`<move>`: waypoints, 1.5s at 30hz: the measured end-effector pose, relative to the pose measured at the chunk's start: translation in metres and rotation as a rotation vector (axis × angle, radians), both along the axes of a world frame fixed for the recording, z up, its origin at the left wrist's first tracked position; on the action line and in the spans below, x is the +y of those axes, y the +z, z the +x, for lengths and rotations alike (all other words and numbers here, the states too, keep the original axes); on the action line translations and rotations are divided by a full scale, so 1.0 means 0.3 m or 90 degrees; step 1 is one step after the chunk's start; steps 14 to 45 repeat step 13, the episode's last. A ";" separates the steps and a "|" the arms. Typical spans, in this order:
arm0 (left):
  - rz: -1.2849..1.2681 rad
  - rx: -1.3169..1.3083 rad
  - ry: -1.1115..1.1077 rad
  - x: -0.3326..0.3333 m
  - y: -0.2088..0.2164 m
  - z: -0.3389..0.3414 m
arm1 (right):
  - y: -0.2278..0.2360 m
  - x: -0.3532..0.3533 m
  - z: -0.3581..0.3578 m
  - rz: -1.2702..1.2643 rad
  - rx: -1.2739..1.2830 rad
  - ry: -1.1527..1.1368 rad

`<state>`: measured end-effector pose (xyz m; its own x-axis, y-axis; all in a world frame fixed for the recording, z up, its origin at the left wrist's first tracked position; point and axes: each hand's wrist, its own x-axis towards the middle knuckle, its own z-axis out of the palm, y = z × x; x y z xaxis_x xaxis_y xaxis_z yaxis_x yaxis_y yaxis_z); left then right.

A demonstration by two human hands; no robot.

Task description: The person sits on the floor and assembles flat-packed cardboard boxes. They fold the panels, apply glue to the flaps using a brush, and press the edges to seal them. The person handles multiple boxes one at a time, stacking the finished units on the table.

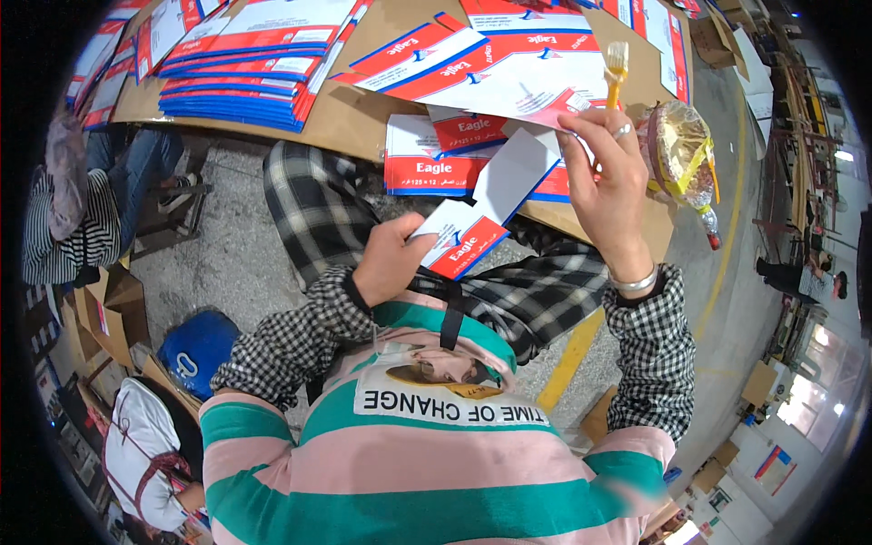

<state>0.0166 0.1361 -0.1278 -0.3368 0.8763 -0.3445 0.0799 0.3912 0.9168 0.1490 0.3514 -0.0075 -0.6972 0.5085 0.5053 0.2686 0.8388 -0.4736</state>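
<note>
My left hand point(392, 259) is closed on the lower end of a flat carton point(465, 243), white and red with a blue edge. The carton slants up to the right, and its plain pale flap point(516, 173) reaches toward the table's edge. My right hand point(607, 177) is raised above the table edge, its fingers curled. Its fingertips are at the corner of a large red-and-white carton sheet point(554, 95). A brush point(617, 64) with pale bristles and a yellow handle sticks up from behind these fingers, apparently gripped; the handle's end is hidden.
Flat cartons point(241, 95) lie stacked at the table's far left, with more point(427, 159) at the near edge. A plastic-wrapped tub point(677, 150) and a clear bottle point(708, 222) are on the right. A co-worker point(82, 213) sits at left; a blue container point(198, 350) is on the floor.
</note>
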 end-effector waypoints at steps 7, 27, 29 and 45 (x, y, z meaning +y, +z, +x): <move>0.121 0.268 -0.071 0.189 0.164 -0.385 | 0.005 -0.034 0.104 -0.050 0.029 -0.054; 0.015 0.573 -0.142 0.278 0.140 -0.565 | -0.094 -0.137 -0.003 -0.047 0.065 0.033; 0.015 0.573 -0.142 0.278 0.140 -0.565 | -0.094 -0.137 -0.003 -0.047 0.065 0.033; 0.015 0.573 -0.142 0.278 0.140 -0.565 | -0.094 -0.137 -0.003 -0.047 0.065 0.033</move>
